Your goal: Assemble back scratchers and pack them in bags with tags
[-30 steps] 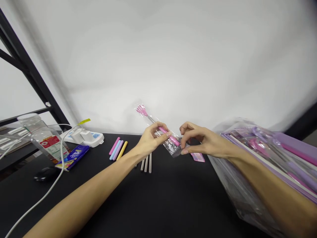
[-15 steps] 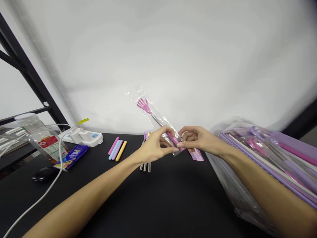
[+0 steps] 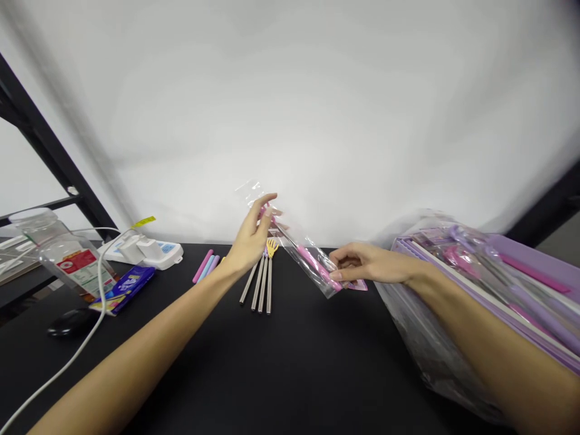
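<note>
A pink back scratcher in a clear plastic sleeve is held slantwise above the black table. My left hand is closed around its claw end through the film, hiding most of the claw. At the lower end, my right hand pinches the pink handle between thumb and fingers. Beneath my left hand lie several metal scratcher rods, one with a yellow claw showing. A pink printed card is partly hidden behind my right hand.
Coloured handles lie to the left, partly behind my left arm. Farther left are a power strip, a blue packet, a clear jar, a black mouse and a white cable. A purple box of wrapped scratchers stands right.
My left hand has moved from the handle up to the claw end. The scratcher sits slightly lower, with my right hand still at its handle. The rods below show more.
</note>
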Available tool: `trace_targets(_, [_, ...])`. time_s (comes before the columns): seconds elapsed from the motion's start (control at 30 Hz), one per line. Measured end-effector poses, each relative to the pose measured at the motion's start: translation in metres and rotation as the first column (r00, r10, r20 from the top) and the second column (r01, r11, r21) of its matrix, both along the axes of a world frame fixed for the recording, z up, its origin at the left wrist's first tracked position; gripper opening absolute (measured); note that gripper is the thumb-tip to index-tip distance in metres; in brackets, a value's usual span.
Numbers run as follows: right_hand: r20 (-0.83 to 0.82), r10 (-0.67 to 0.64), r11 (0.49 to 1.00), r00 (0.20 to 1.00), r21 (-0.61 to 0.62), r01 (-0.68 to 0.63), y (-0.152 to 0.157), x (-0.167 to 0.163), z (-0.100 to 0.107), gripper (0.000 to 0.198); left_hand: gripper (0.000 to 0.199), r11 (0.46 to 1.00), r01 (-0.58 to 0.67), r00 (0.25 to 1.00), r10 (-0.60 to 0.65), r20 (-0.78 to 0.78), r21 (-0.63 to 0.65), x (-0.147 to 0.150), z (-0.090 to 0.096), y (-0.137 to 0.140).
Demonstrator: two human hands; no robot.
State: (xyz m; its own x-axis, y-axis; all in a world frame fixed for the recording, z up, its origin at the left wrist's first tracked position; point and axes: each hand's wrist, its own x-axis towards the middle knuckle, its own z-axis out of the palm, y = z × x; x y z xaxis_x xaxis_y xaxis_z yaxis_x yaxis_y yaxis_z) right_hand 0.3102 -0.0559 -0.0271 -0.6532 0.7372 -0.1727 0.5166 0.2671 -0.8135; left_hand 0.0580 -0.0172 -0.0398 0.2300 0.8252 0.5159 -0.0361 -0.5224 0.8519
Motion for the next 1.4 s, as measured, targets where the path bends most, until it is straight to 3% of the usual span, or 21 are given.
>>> trace_targets(0.1, [0.050,0.060,0.995,0.997,-0.087,-0.055,-0.002,-0.001,0.000,0.031,0.032,0.996,-0.088,0.993,0.089,0.079,-0.021,-0.002,-0.002,0.008])
trace_targets(0.2, [0.112,0.131,0.980,0.985,-0.162,-0.112,-0.004,-0.002,-0.002,0.030,0.034,0.993,-0.090,0.990,0.097,0.105,-0.072,-0.002,-0.005,0.008])
trace_targets(0.4, [0.266,0.207,0.959,0.942,-0.246,-0.141,-0.002,0.005,-0.006,0.038,0.051,0.999,-0.053,0.997,0.053,-0.058,0.002,-0.002,-0.012,0.001])
trace_targets(0.47, [0.237,0.088,0.987,0.967,-0.151,-0.053,0.003,0.010,-0.004,0.042,0.059,1.000,0.008,0.993,-0.009,-0.118,-0.007,0.000,-0.015,-0.001])
trace_targets(0.53, [0.222,-0.122,0.992,0.967,0.063,0.111,0.008,0.019,-0.002,0.048,0.065,0.991,0.120,0.980,-0.127,-0.152,-0.050,0.003,-0.019,-0.006])
trace_targets(0.63, [0.308,-0.366,0.893,0.878,0.383,0.238,0.017,0.034,-0.004,0.060,0.070,0.952,0.273,0.938,-0.295,-0.185,-0.135,0.010,-0.024,-0.015])
trace_targets(0.73, [0.420,-0.414,0.857,0.808,0.479,0.190,0.022,0.046,-0.012,0.076,0.072,0.911,0.354,0.892,-0.396,-0.217,-0.210,0.016,-0.029,-0.024])
trace_targets(0.83, [0.449,-0.380,0.869,0.809,0.472,0.147,0.025,0.049,-0.020,0.077,0.073,0.884,0.389,0.858,-0.450,-0.247,-0.258,0.020,-0.036,-0.029])
trace_targets(0.97, [0.440,-0.355,0.884,0.825,0.445,0.143,0.029,0.048,-0.029,0.062,0.073,0.855,0.432,0.829,-0.502,-0.247,-0.288,0.025,-0.042,-0.034])
trace_targets(1.2, [0.353,-0.373,0.851,0.858,0.500,0.164,0.031,0.048,-0.033,0.050,0.074,0.811,0.507,0.783,-0.575,-0.237,-0.292,0.028,-0.048,-0.038])
trace_targets(1.27, [0.279,-0.319,0.886,0.906,0.428,0.180,0.026,0.043,-0.024,0.043,0.075,0.811,0.503,0.779,-0.575,-0.249,-0.298,0.027,-0.049,-0.038])
trace_targets(1.33, [0.158,-0.212,0.947,0.964,0.277,0.163,0.018,0.035,-0.012,0.039,0.077,0.814,0.495,0.780,-0.570,-0.257,-0.303,0.027,-0.049,-0.038])
trace_targets(1.4, [0.022,-0.149,0.971,0.989,0.195,0.141,0.011,0.025,0.001,0.039,0.079,0.817,0.491,0.781,-0.567,-0.262,-0.303,0.028,-0.049,-0.037])
